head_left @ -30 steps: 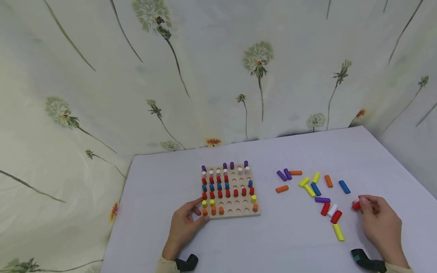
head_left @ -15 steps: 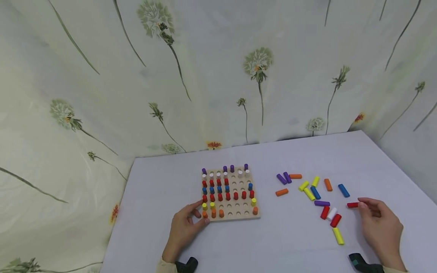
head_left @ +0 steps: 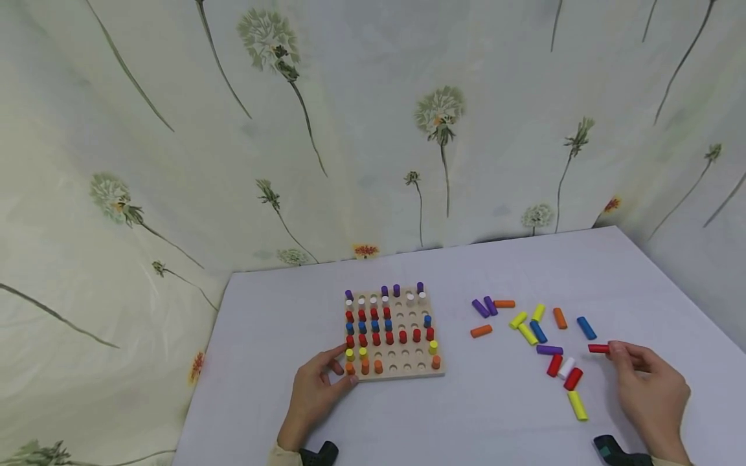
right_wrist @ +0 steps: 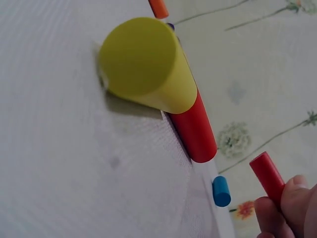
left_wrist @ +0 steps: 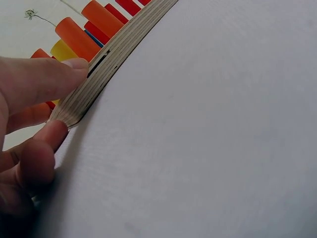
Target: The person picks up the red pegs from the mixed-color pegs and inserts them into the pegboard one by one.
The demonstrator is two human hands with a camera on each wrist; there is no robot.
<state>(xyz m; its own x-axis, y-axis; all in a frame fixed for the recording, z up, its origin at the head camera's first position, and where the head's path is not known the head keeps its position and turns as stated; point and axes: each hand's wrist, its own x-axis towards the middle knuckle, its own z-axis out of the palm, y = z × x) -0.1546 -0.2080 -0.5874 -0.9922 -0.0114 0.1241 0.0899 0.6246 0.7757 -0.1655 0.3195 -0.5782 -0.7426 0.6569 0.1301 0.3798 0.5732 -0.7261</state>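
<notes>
In the head view my left hand [head_left: 311, 391] holds the near left corner of a wooden pegboard [head_left: 402, 376], thumb at its front edge and fingers at its left side. The left wrist view shows the thumb against the board's layered edge [left_wrist: 106, 67]. Rows of coloured pegs stand upright in the board, among bare holes. At the right, my right hand [head_left: 653, 391] pinches one end of a red peg [head_left: 597, 348] between thumb and fingers. That peg lies level, its free end pointing left, just above or on the table; which, I cannot tell.
Several loose pegs lie right of the board, among them a white peg [head_left: 566, 367], a yellow peg [head_left: 577, 406], a purple peg [head_left: 550, 350] and a blue peg [head_left: 587, 327]. A flower-printed cloth [head_left: 361, 129] hangs behind the white table [head_left: 466, 427].
The red peg in my right hand has turned from slanted and mostly covered to level, sticking out leftward. My left hand stays on the board. The head view has tilted slightly upward.
</notes>
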